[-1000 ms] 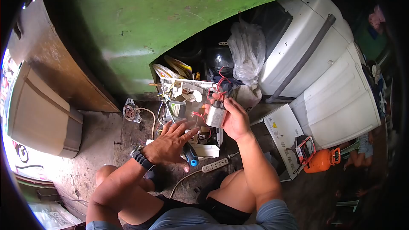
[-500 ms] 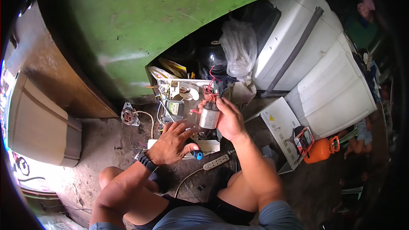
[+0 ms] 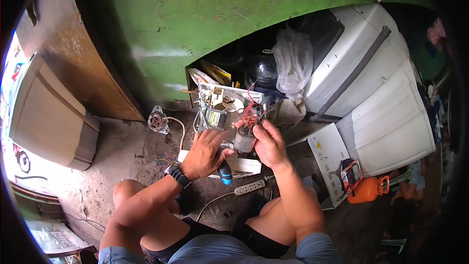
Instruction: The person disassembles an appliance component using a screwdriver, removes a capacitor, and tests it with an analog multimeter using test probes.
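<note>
Got the right hand [image 3: 271, 147] closed, thumb and fingers pinching a silver metal can [image 3: 244, 143] near the top end, right by the red wires [image 3: 250, 111]. Holding that can over the right part of an opened appliance chassis [image 3: 248, 165]. Keeping the left hand [image 3: 201, 155] loosely open, palm down over the chassis, thumb out to the side, right by a black-and-blue tool handle [image 3: 225, 173] — can't tell about actual contact. Wearing a black watch [image 3: 179, 176] on that wrist, btw.

Just past the left fingertips, see a grey box with a green label [image 3: 216, 119], sitting in the chassis. Further out on the floor [image 3: 119, 142], spot a small bare motor [image 3: 158, 121] to the left, plus a white power strip [image 3: 249, 187] nearer the knees. Over to the right, find a white metal panel [image 3: 326, 152] with a yellow warning sticker, then an orange tank [image 3: 366, 189] beside it. Beyond the chassis — see a clear plastic bag [image 3: 292, 63].
</note>
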`<state>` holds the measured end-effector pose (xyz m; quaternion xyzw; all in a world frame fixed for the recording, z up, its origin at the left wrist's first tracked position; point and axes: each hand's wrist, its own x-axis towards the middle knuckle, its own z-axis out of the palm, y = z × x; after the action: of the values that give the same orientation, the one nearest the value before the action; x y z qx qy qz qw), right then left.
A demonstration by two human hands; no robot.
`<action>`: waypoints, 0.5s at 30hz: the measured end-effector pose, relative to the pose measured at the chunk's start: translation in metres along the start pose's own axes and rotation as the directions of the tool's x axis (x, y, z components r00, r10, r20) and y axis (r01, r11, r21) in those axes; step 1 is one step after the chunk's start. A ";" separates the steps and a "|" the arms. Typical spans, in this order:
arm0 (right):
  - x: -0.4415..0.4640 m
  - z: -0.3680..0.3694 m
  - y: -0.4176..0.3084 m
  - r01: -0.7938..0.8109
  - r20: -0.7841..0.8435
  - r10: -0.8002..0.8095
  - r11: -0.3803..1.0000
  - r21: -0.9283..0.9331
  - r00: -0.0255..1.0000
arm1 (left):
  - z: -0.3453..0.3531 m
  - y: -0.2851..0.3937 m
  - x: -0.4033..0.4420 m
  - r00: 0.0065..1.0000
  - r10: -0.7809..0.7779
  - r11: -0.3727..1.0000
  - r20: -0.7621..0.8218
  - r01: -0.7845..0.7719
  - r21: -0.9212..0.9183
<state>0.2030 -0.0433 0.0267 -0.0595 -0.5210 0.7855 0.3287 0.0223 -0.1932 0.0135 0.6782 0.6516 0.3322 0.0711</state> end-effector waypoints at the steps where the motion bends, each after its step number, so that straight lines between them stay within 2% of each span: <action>1: -0.001 -0.001 0.000 0.012 0.002 -0.012 1.000 -0.005 1.000 | 0.001 0.001 0.000 1.000 0.008 1.000 -0.001 -0.008 0.004; 5: -0.004 -0.012 0.011 0.016 0.003 -0.016 1.000 0.011 1.000 | 0.000 0.007 0.004 0.996 -0.078 0.997 0.033 0.078 -0.027; 7: -0.005 -0.013 0.017 -0.065 -0.025 0.066 0.997 0.036 0.997 | 0.010 0.007 0.004 0.988 -0.139 0.964 -0.060 0.121 -0.238; 9: -0.005 -0.004 0.021 -0.040 -0.010 0.040 0.999 -0.017 0.999 | 0.017 0.007 0.008 0.988 -0.113 0.967 -0.101 0.086 -0.239; 11: -0.002 0.006 0.021 0.064 0.047 -0.057 0.984 -0.169 0.997 | 0.021 0.006 0.009 0.986 -0.088 0.970 -0.143 0.052 -0.236; 15: 0.000 0.002 0.029 0.024 0.010 -0.023 0.993 -0.113 1.000 | 0.021 0.009 0.010 0.979 -0.129 0.966 -0.157 0.088 -0.243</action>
<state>0.1892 -0.0515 0.0024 -0.0686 -0.5668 0.7508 0.3320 0.0401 -0.1780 0.0055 0.5972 0.6477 0.4595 0.1126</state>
